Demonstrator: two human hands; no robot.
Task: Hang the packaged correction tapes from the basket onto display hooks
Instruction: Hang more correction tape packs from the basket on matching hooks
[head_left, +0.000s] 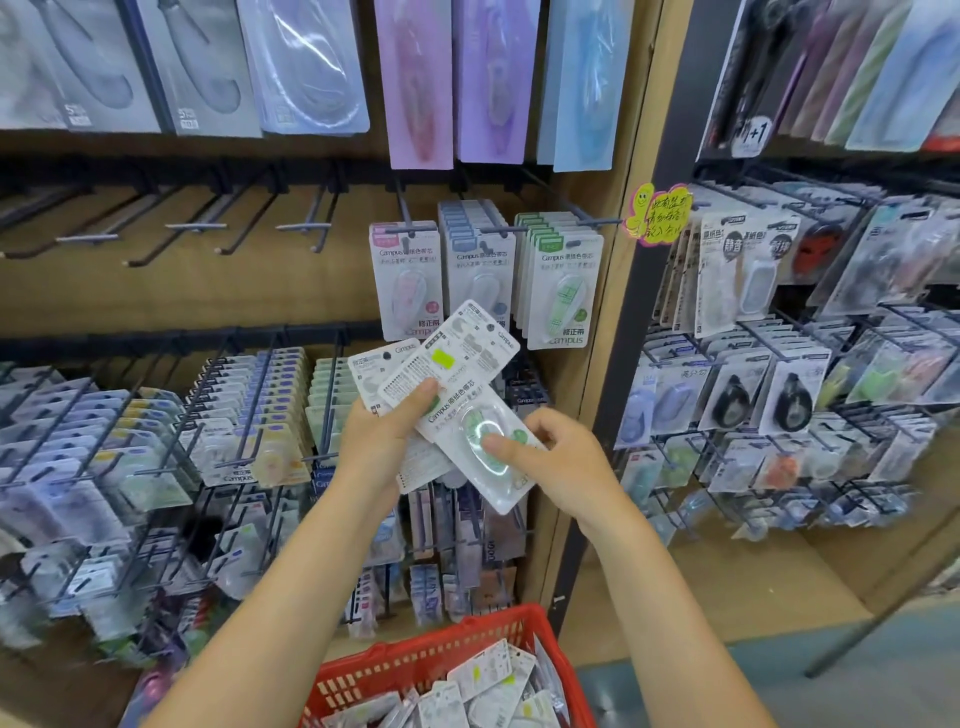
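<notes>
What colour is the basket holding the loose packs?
Red, a slotted plastic basket, seen at the bottom of the head view.

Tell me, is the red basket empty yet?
No. The red basket holds many packets heaped inside.

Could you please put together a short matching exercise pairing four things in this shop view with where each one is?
1. red basket
2. green correction tape pack
3. yellow note
4. empty hooks

A. stuck on the shelf post
B. upper left of the wooden panel
C. between left hand and right hand
D. bottom, below the arms

Pairs: 1-D, 2-C, 3-A, 4-B
</notes>
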